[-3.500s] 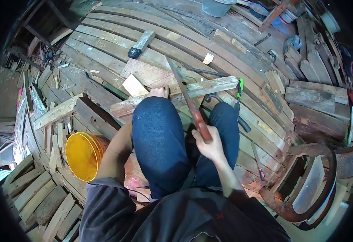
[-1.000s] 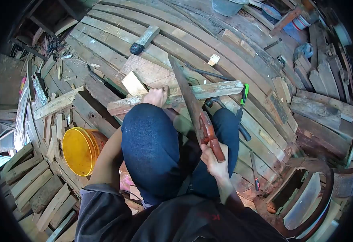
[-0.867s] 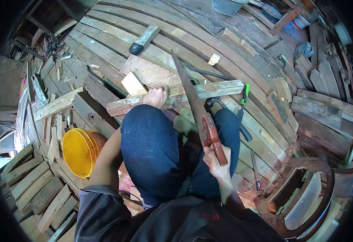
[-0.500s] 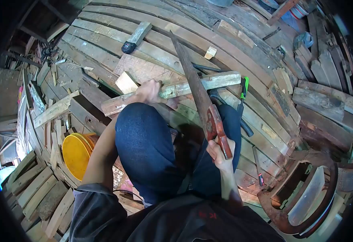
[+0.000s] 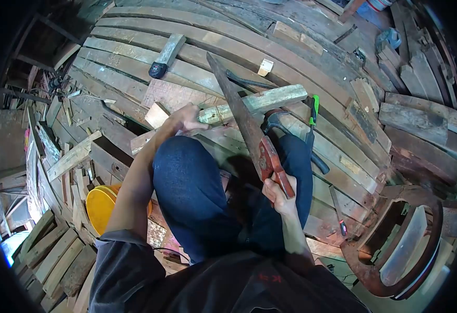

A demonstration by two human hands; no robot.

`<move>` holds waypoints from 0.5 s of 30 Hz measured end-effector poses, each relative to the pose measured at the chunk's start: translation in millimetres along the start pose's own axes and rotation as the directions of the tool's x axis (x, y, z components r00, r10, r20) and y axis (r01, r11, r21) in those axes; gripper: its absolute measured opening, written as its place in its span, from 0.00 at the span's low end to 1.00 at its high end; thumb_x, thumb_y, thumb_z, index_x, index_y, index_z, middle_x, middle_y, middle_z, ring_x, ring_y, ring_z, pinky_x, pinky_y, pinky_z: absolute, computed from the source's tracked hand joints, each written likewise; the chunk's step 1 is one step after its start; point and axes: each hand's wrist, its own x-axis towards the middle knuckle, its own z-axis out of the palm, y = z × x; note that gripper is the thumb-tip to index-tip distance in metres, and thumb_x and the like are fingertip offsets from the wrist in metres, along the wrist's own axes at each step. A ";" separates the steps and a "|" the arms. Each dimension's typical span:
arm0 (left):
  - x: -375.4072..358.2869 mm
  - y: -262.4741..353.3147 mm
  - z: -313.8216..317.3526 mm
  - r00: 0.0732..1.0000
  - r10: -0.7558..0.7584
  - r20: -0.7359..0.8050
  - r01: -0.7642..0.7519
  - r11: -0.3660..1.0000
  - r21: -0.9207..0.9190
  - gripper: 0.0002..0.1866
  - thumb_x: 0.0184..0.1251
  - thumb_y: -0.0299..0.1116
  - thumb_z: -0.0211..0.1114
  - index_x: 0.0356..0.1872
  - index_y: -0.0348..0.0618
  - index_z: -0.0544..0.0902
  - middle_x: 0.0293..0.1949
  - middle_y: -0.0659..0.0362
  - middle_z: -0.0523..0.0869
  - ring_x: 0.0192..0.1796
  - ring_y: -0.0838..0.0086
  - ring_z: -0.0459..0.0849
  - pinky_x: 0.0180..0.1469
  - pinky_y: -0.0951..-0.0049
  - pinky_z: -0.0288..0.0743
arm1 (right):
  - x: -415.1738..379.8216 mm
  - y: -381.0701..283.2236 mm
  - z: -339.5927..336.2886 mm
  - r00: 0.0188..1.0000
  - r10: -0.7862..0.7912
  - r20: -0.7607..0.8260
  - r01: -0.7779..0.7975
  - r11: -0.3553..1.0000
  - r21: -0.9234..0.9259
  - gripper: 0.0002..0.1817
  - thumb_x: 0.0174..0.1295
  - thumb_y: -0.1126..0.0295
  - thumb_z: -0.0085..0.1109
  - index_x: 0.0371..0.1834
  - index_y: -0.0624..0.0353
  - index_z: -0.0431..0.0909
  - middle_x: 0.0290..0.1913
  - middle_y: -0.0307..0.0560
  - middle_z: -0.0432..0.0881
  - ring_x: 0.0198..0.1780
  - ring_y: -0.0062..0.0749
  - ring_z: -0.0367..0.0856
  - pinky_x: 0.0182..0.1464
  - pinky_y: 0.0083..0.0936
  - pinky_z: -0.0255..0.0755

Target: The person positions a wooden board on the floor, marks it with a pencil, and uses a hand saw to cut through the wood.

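Observation:
My right hand (image 5: 279,194) is closed around the red-brown handle of a handsaw (image 5: 235,101), whose long dark blade slants up to the left. The blade crosses over a weathered wooden beam (image 5: 280,98) lying across in front of my knees. To the left of the blade, my left hand (image 5: 189,117) grips the beam from above, thumb pointing toward the saw. Just right of the blade, a hammer (image 5: 276,122) lies partly behind my knee. Beside it is a tool with a bright green handle (image 5: 314,107).
A wooden mallet (image 5: 167,55) and a small wood block (image 5: 265,67) rest on the slatted planks ahead. A yellow bucket (image 5: 101,209) stands at my left. To the right are a screwdriver (image 5: 338,211), a rusty curved frame (image 5: 382,293) and stacked timber (image 5: 413,117).
The saw has shifted left and down in view, its tip lower than before. My left hand stays on the beam, its thumb now stretched toward the blade. The view has tilted slightly.

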 end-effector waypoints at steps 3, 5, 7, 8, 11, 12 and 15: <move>-0.4 -5.5 4.4 0.998 0.025 -0.051 -0.025 1.000 -0.008 0.39 0.45 0.62 0.76 0.41 0.28 0.86 0.36 0.35 0.87 0.41 0.44 0.88 0.49 0.55 0.82 | 2.6 1.0 1.2 0.999 0.021 -0.023 -0.020 0.998 0.063 0.14 0.66 0.80 0.57 0.25 0.57 0.66 0.16 0.31 0.64 0.14 0.12 0.60 0.18 0.18 0.51; -4.5 1.0 -1.1 0.995 0.049 -0.086 -0.057 0.994 -0.090 0.40 0.45 0.60 0.77 0.49 0.31 0.85 0.40 0.35 0.87 0.45 0.44 0.88 0.52 0.56 0.81 | 6.1 0.6 1.5 0.999 0.014 -0.030 -0.012 0.996 0.084 0.15 0.67 0.79 0.58 0.24 0.56 0.64 0.16 0.31 0.63 0.14 0.13 0.58 0.17 0.18 0.50; -10.3 9.8 -9.7 0.992 0.071 -0.106 -0.087 0.984 -0.156 0.42 0.44 0.58 0.78 0.54 0.33 0.83 0.43 0.35 0.87 0.47 0.45 0.87 0.54 0.55 0.81 | 7.5 2.3 -0.3 1.000 0.015 -0.021 -0.012 0.992 0.128 0.16 0.66 0.79 0.58 0.23 0.55 0.64 0.15 0.31 0.62 0.14 0.13 0.58 0.17 0.19 0.50; -12.9 15.0 -14.6 0.990 0.083 -0.118 -0.104 0.977 -0.187 0.43 0.43 0.57 0.79 0.57 0.35 0.82 0.45 0.35 0.87 0.48 0.45 0.87 0.55 0.55 0.80 | 8.1 3.5 -1.5 1.000 0.013 -0.017 -0.011 0.989 0.149 0.16 0.66 0.80 0.58 0.23 0.55 0.64 0.15 0.31 0.62 0.13 0.13 0.58 0.17 0.19 0.50; -19.2 27.1 -23.0 0.992 0.028 -0.126 -0.048 0.985 -0.163 0.42 0.41 0.55 0.80 0.55 0.34 0.81 0.43 0.37 0.88 0.48 0.45 0.87 0.54 0.55 0.81 | 9.4 7.5 -4.9 1.000 -0.005 0.008 0.003 0.983 0.181 0.16 0.66 0.80 0.59 0.23 0.55 0.64 0.15 0.30 0.61 0.13 0.14 0.58 0.17 0.20 0.50; -20.9 31.4 -25.6 0.993 0.011 -0.118 -0.028 0.989 -0.145 0.42 0.41 0.55 0.80 0.55 0.34 0.81 0.43 0.37 0.88 0.48 0.45 0.87 0.54 0.55 0.81 | 9.4 8.0 -5.3 1.000 -0.006 0.008 0.004 0.985 0.174 0.16 0.66 0.80 0.59 0.23 0.55 0.64 0.16 0.30 0.61 0.13 0.14 0.58 0.17 0.20 0.50; -22.7 34.8 -24.5 0.989 -0.028 -0.147 0.017 0.997 -0.076 0.41 0.41 0.56 0.79 0.53 0.36 0.81 0.45 0.39 0.87 0.49 0.45 0.87 0.55 0.54 0.81 | 9.2 7.2 -3.6 1.000 -0.009 0.015 0.006 0.983 0.183 0.16 0.66 0.79 0.61 0.24 0.55 0.64 0.16 0.31 0.61 0.14 0.14 0.58 0.18 0.19 0.51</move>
